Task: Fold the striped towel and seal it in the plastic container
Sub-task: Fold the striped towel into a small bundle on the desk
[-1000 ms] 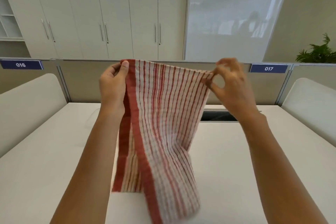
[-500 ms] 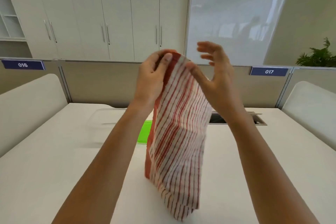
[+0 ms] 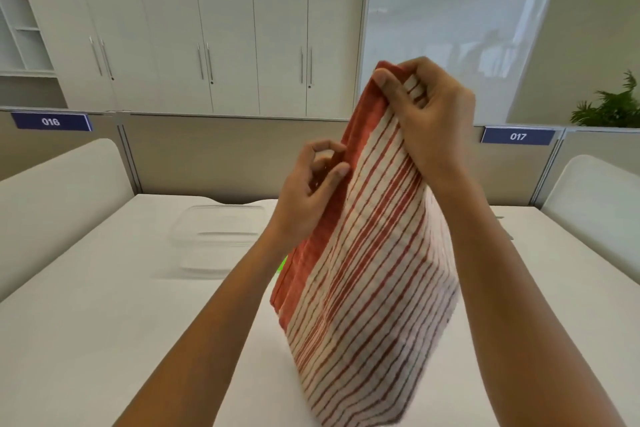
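Observation:
The red-and-white striped towel (image 3: 363,270) hangs folded in half lengthwise above the white table (image 3: 104,340). My right hand (image 3: 426,114) pinches its top corners together, thumb on the red border. My left hand (image 3: 311,191) is lower, its fingers pinching the red left edge about a third of the way down. A clear plastic container (image 3: 214,236) sits on the table behind my left forearm. A sliver of green (image 3: 282,263), partly hidden by the towel and my arm, shows beside it.
Low partitions with labels 016 (image 3: 50,121) and 017 (image 3: 517,136) close the back of the desk. White side panels (image 3: 52,198) stand left and right. A cable slot in the table is mostly hidden behind my right arm.
The towel went from spread wide between both hands to folded in half. My right hand now holds both top corners, and my left hand has slid down the red edge.

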`<action>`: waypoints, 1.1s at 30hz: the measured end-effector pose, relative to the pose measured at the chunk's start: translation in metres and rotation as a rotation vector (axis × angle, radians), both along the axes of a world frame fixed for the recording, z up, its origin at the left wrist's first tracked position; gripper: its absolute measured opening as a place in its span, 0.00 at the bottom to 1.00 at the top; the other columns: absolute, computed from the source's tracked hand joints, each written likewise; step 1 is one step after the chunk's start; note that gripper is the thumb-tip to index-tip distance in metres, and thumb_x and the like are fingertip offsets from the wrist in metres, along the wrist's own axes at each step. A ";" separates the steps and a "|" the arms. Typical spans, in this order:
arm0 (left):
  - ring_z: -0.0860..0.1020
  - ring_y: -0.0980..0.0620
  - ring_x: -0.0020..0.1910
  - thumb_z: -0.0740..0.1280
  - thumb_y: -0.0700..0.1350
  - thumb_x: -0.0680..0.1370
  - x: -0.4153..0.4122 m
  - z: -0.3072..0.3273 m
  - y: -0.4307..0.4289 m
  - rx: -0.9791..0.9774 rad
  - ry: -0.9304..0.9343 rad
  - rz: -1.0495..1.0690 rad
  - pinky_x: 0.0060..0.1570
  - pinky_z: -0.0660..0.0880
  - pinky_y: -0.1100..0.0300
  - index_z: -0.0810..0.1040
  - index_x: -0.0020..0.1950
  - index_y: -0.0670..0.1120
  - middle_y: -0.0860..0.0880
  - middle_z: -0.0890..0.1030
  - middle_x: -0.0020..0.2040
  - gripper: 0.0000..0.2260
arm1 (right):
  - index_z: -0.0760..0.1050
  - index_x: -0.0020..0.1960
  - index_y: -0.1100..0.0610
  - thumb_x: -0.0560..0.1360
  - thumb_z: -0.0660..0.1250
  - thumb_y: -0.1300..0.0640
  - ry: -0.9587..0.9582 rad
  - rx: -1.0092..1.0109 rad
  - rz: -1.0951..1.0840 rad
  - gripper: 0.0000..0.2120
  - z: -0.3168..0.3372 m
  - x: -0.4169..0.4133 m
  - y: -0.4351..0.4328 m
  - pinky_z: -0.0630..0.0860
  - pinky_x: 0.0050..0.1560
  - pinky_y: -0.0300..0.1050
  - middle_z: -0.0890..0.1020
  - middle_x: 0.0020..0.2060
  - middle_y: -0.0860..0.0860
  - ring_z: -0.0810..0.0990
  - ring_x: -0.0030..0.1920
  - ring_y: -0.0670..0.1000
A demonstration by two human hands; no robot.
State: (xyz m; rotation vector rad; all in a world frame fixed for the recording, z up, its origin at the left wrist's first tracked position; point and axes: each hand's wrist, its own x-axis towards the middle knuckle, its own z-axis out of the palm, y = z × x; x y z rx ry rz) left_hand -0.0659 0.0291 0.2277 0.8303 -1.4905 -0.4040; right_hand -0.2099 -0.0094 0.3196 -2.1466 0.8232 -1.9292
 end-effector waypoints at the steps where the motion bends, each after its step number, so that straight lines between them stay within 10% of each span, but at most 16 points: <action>1: 0.80 0.60 0.41 0.64 0.51 0.76 0.001 -0.009 0.000 0.011 -0.015 0.005 0.44 0.75 0.67 0.70 0.53 0.59 0.59 0.82 0.42 0.07 | 0.78 0.47 0.53 0.74 0.66 0.45 -0.029 0.007 0.002 0.12 0.003 -0.002 -0.001 0.73 0.34 0.29 0.75 0.31 0.37 0.76 0.31 0.36; 13: 0.73 0.65 0.32 0.72 0.57 0.66 0.033 -0.127 -0.010 0.348 -0.353 0.152 0.32 0.66 0.71 0.78 0.36 0.55 0.67 0.77 0.33 0.08 | 0.73 0.43 0.45 0.73 0.65 0.42 -0.224 0.012 -0.076 0.07 0.017 -0.050 -0.014 0.76 0.38 0.33 0.75 0.33 0.39 0.76 0.34 0.38; 23: 0.76 0.64 0.33 0.72 0.39 0.71 0.125 -0.105 0.009 0.371 -0.001 0.394 0.37 0.71 0.75 0.82 0.34 0.52 0.61 0.82 0.31 0.09 | 0.78 0.53 0.54 0.72 0.63 0.37 -0.298 0.212 -0.312 0.22 -0.029 -0.112 -0.049 0.76 0.45 0.39 0.73 0.34 0.37 0.74 0.36 0.37; 33: 0.81 0.54 0.42 0.69 0.46 0.72 0.140 -0.046 0.032 0.150 0.424 0.329 0.42 0.80 0.65 0.83 0.46 0.49 0.56 0.85 0.38 0.06 | 0.75 0.58 0.56 0.76 0.60 0.42 -0.205 0.303 -0.255 0.20 -0.068 -0.121 -0.045 0.74 0.36 0.31 0.78 0.44 0.49 0.76 0.41 0.47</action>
